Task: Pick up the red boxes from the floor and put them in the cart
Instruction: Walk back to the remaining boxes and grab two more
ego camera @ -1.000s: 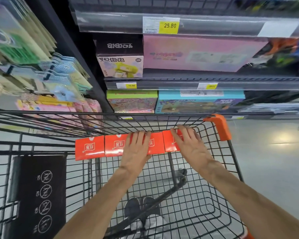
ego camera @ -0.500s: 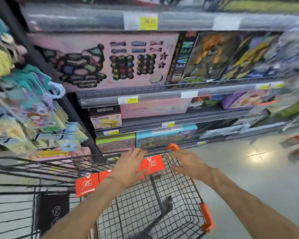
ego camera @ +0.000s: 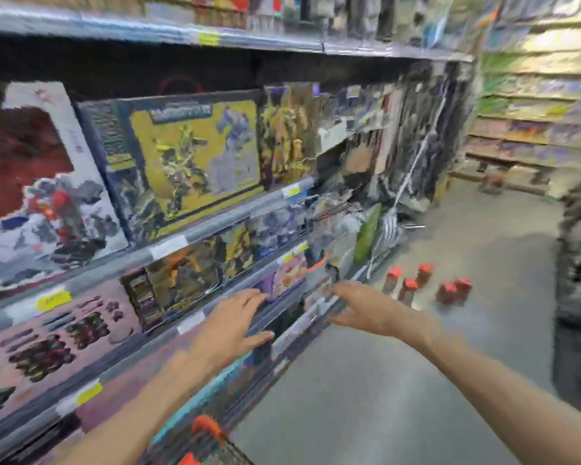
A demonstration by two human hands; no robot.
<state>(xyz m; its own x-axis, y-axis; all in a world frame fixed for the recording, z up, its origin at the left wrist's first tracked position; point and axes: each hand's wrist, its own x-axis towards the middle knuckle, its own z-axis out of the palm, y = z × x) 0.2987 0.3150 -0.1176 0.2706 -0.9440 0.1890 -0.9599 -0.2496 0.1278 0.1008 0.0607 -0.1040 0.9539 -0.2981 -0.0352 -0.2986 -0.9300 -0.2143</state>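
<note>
Red boxes (ego camera: pixel 426 283): five, blurred, standing in a loose cluster on the grey floor (ego camera: pixel 399 380) at about 2 o'clock from the hands, well apart from them.

Cart (ego camera: pixel 203 441): only an orange corner and a bit of wire rim show, at 6 o'clock on the bottom edge.

Left hand (ego camera: pixel 230 325): held out in the air, fingers straight and spread, holding nothing.

Right hand (ego camera: pixel 366 308): held out likewise, fingers extended, holding nothing, the nearer hand to the boxes.

Shelves (ego camera: pixel 182 236): 9 to 12 o'clock, stocked with large toy cartons and yellow price tags; details smeared.
</note>
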